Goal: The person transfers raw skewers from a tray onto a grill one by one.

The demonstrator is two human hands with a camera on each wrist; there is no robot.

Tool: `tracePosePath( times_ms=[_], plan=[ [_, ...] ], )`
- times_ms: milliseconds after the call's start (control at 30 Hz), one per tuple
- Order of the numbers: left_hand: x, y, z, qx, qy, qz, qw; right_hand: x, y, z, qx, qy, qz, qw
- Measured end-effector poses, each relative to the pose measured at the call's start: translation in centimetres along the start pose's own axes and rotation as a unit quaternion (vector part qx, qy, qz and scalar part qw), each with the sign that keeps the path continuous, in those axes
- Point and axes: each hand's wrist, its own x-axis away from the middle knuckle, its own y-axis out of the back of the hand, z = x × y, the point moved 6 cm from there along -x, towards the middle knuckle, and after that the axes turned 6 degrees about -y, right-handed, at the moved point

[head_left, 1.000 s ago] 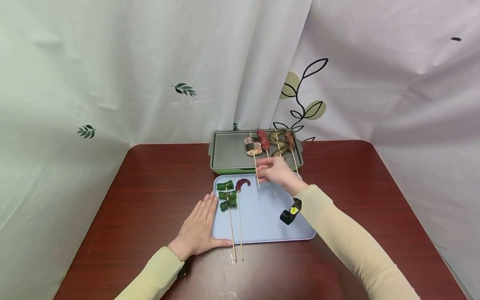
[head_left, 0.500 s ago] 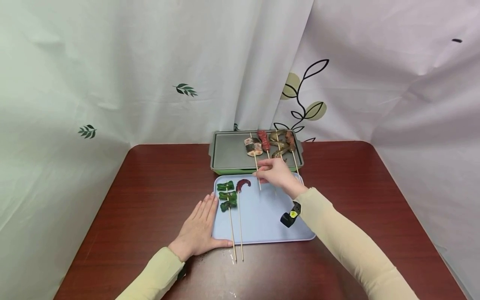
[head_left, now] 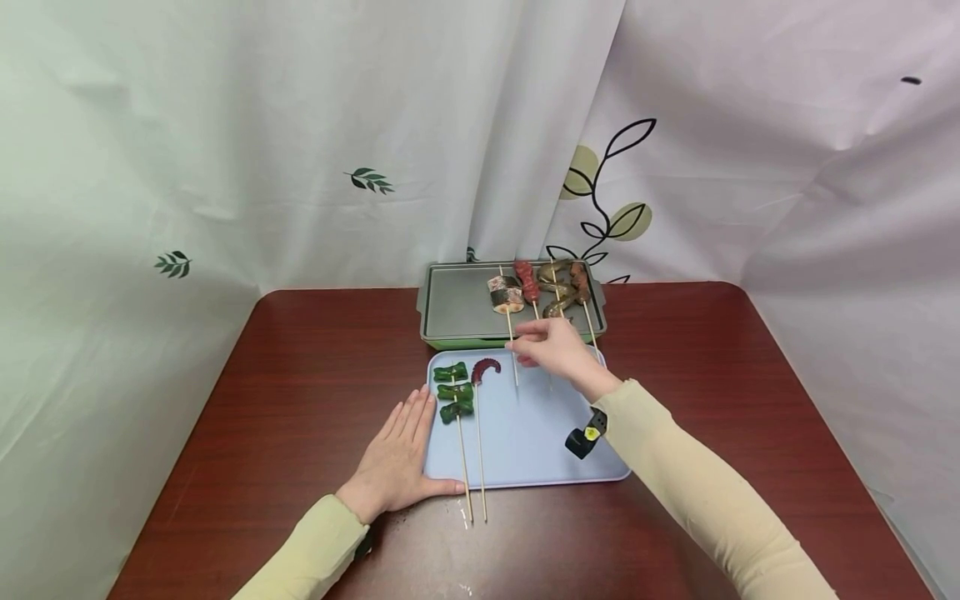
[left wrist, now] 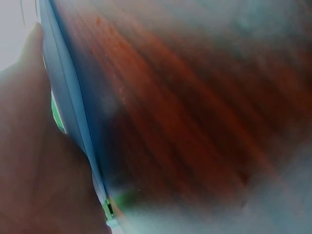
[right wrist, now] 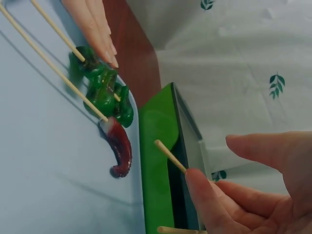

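My left hand (head_left: pixel 397 458) lies flat against the left edge of the light blue tray (head_left: pixel 551 442), fingers straight and thumb along its front rim. On the tray lie a green pepper skewer (head_left: pixel 454 390) and a dark red tentacle skewer (head_left: pixel 483 367). Over the back rim, my right hand (head_left: pixel 555 346) holds the stick of a skewer with fish-like pieces (head_left: pixel 506 293). Those pieces sit on the grey griddle pan (head_left: pixel 459 302). In the right wrist view, a fingertip (right wrist: pixel 197 180) covers part of the stick, whose blunt end (right wrist: pixel 161 145) sticks out.
Right of the fish-like pieces, the pan bears a red meat skewer (head_left: pixel 528 282), a chicken wing skewer (head_left: pixel 555 290) and a brown meat skewer (head_left: pixel 581 281). Pale curtains (head_left: pixel 360 100) stand behind the dark red table (head_left: pixel 315 367). The left wrist view is mostly blurred tabletop.
The stick's near end has shifted slightly towards the front, and my right hand has drawn back a little. The left hand and the other skewers stay in place.
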Motion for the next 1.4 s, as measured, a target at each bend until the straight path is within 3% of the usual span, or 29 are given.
tracePosePath(
  times_ms=[267, 567, 733, 1033, 1400],
  plan=[
    [0.0, -0.1, -0.1, -0.004, 0.0, 0.001, 1.0, 1.3, 0.8, 1.0, 0.009, 0.048, -0.008, 0.999],
    [0.1, 0.0, 0.0, 0.002, 0.001, -0.002, 1.0, 3.9, 0.8, 1.8, -0.016, 0.085, 0.002, 0.996],
    [0.1, 0.0, 0.0, 0.003, -0.002, -0.01, 0.9999, 5.2, 0.7, 1.5, -0.003, 0.091, 0.011, 0.996],
    [0.1, -0.7, 0.3, 0.015, -0.013, -0.059, 0.9981, 6.9, -0.5, 0.1, 0.005, 0.095, 0.039, 0.995],
    [0.2, -0.1, 0.0, 0.024, -0.015, -0.055, 0.9981, 7.6, -2.4, -2.5, 0.005, 0.08, 0.076, 0.994]
  ],
)
